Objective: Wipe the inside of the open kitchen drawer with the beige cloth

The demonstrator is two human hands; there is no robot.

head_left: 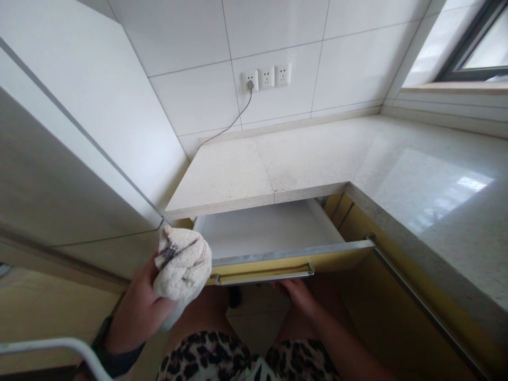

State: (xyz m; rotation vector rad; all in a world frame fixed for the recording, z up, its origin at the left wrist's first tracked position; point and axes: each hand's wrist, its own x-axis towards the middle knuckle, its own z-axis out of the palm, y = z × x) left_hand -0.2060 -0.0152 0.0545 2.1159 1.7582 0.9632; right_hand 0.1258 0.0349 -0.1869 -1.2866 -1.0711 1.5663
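Observation:
My left hand (146,304) is closed round a crumpled, off-white cloth (186,264) with a dark stain, held up at the left end of the drawer front. An open drawer (254,227) with a pale interior and a yellow front juts out beneath the countertop. Along that front runs a metal bar handle (264,277). At the handle's right part is my right hand (296,291), its fingers curled at the bar from below; the fingertips are partly hidden.
A speckled pale countertop (309,153) turns the corner to the right. Wall sockets (266,78) hold one plug with a grey cord. A tall white cabinet (87,79) stands left, and a white curved rail (59,345) crosses the lower left. Another metal bar handle (428,307) lines the right-hand cabinet.

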